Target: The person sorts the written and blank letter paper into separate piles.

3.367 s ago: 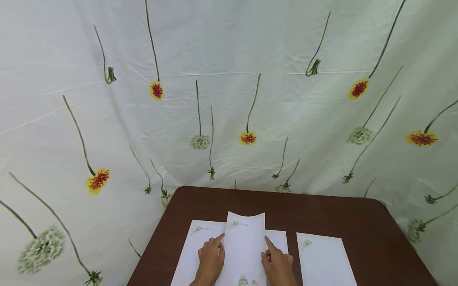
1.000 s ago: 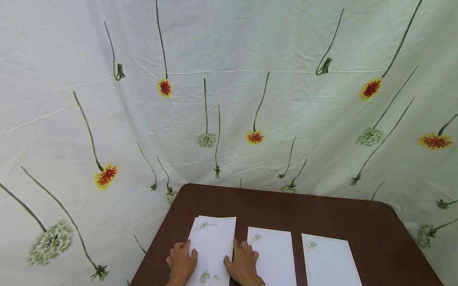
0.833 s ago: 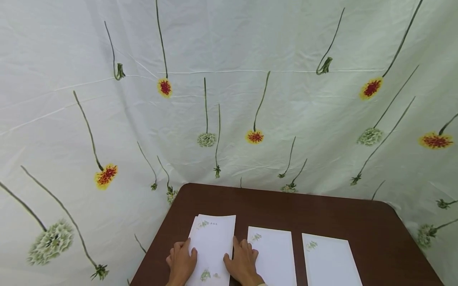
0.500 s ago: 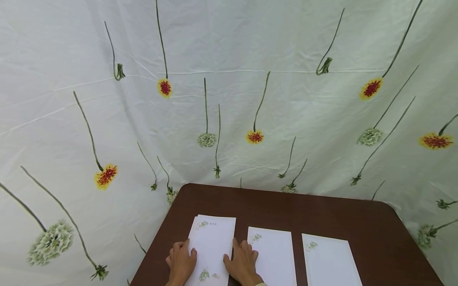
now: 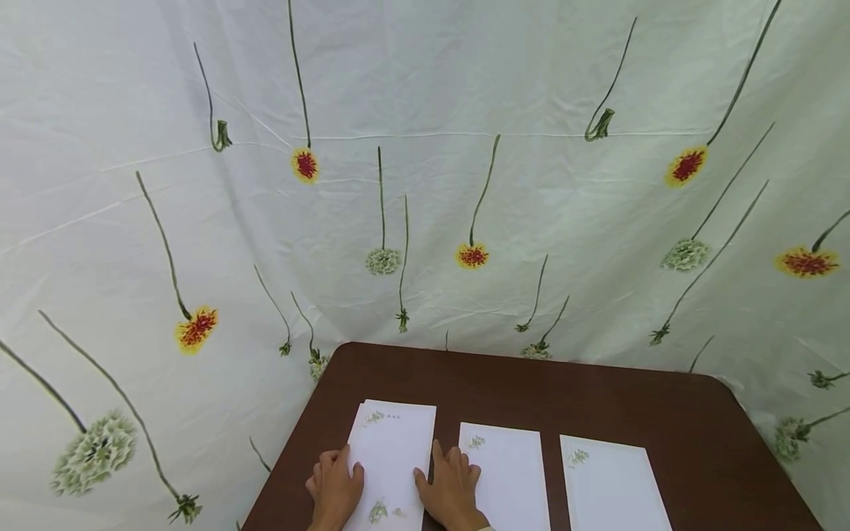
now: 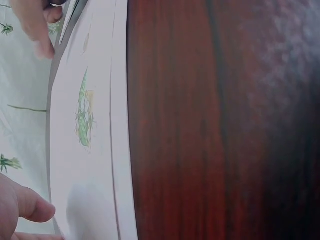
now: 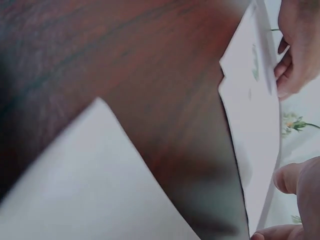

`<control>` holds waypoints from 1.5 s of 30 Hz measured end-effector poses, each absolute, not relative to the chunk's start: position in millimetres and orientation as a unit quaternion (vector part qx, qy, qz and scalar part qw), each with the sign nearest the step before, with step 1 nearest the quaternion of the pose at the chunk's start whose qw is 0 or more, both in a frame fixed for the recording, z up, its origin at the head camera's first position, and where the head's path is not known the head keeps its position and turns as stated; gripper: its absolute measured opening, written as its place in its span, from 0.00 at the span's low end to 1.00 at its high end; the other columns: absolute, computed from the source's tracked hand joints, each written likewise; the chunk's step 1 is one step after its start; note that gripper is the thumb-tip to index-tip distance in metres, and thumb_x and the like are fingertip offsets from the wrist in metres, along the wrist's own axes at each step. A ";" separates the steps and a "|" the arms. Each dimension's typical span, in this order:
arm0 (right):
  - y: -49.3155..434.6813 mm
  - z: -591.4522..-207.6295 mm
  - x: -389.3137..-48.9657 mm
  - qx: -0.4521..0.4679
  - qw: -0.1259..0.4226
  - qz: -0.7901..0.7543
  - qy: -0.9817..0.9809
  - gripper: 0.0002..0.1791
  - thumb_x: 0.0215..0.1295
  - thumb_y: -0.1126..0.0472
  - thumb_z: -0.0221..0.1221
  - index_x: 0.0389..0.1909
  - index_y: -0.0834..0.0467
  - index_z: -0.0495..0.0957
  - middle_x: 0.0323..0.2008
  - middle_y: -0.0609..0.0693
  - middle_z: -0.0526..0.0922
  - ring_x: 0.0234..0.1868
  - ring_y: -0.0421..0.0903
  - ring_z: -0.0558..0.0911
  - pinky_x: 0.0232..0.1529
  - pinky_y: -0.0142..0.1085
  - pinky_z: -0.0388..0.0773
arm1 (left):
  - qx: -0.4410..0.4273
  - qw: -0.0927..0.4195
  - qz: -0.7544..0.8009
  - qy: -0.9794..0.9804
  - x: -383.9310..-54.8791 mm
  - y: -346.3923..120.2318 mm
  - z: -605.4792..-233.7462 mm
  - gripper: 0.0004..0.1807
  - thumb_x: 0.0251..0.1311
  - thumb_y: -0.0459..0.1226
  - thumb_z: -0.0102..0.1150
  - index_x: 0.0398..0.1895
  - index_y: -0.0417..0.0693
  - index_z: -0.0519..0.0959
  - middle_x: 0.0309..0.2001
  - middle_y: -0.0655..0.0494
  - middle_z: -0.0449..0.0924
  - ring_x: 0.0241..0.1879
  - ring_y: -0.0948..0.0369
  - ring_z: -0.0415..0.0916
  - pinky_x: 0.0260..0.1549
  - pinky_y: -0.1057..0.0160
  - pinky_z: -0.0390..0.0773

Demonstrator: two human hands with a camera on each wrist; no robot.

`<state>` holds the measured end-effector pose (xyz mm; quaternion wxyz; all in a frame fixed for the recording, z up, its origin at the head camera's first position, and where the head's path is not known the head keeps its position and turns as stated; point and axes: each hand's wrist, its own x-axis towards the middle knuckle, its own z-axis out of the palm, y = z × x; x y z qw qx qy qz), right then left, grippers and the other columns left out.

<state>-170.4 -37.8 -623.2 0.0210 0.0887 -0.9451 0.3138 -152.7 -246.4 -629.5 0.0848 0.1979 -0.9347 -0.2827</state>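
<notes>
In the head view a white sheet of paper [image 5: 395, 464] with a green plant print lies at the left, over another sheet whose edge shows at its upper left. My left hand [image 5: 335, 487] holds its left edge, thumb over the top face and fingers along the side. At the right edge my right hand [image 5: 451, 487] does the same. The left wrist view has the print close up on the paper [image 6: 82, 165], with my left thumb at its border. In the right wrist view the right thumb and a finger are at the sheet [image 7: 255, 135], with the left hand [image 7: 300, 55] opposite.
Two more places hold printed white paper: one sheet [image 5: 508, 472] just right of my right hand, another [image 5: 614, 483] farther right. All lie on a dark brown table [image 5: 518, 383]. Behind it hangs a pale cloth [image 5: 425, 96] printed with flowers.
Earlier both hands held the sheet bowed over the middle paper; since then they have carried it left onto the left paper. In the last second it flattened and shifted slightly left.
</notes>
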 end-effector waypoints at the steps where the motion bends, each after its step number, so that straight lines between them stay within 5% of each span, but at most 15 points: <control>1: -35.7 -621.2 -171.0 0.087 0.019 0.315 -0.945 0.37 0.65 0.45 0.68 0.68 0.64 0.76 0.38 0.54 0.72 0.42 0.51 0.69 0.44 0.55 0.59 | 0.198 0.085 -0.282 -0.935 -152.8 -246.0 -629.6 0.29 0.67 0.37 0.56 0.67 0.26 0.73 0.55 0.31 0.71 0.55 0.36 0.68 0.55 0.33 0.60; 9: -1.0 -603.5 -173.5 0.062 0.013 0.347 -0.936 0.37 0.69 0.46 0.66 0.70 0.67 0.74 0.39 0.54 0.70 0.41 0.51 0.67 0.43 0.54 0.57 | 0.176 0.113 -0.269 -0.940 -155.0 -238.8 -626.2 0.30 0.66 0.36 0.58 0.68 0.26 0.72 0.56 0.31 0.68 0.54 0.36 0.66 0.53 0.33 0.61; 20: 62.6 -604.5 -173.0 0.013 0.066 0.281 -0.957 0.35 0.67 0.48 0.68 0.68 0.66 0.76 0.42 0.57 0.75 0.43 0.53 0.72 0.45 0.55 0.61 | 0.088 0.137 -0.278 -0.947 -164.6 -193.8 -618.7 0.20 0.64 0.35 0.62 0.59 0.37 0.83 0.57 0.39 0.73 0.53 0.42 0.71 0.48 0.40 0.65; 33: 116.7 -621.2 -161.9 -0.030 0.028 0.239 -0.970 0.41 0.68 0.45 0.67 0.69 0.72 0.71 0.42 0.61 0.72 0.44 0.57 0.73 0.45 0.58 0.61 | -0.084 -0.036 -0.311 -0.946 -160.1 -131.5 -623.2 0.31 0.75 0.47 0.58 0.70 0.34 0.75 0.76 0.33 0.59 0.70 0.34 0.60 0.61 0.26 0.58; 45: 126.9 -631.8 -146.9 -0.064 0.000 0.207 -0.976 0.43 0.68 0.41 0.65 0.67 0.74 0.72 0.37 0.58 0.70 0.42 0.57 0.72 0.47 0.59 0.63 | -0.098 -0.069 -0.296 -0.948 -159.2 -116.0 -633.5 0.34 0.74 0.49 0.60 0.71 0.33 0.73 0.77 0.34 0.58 0.71 0.34 0.60 0.62 0.28 0.59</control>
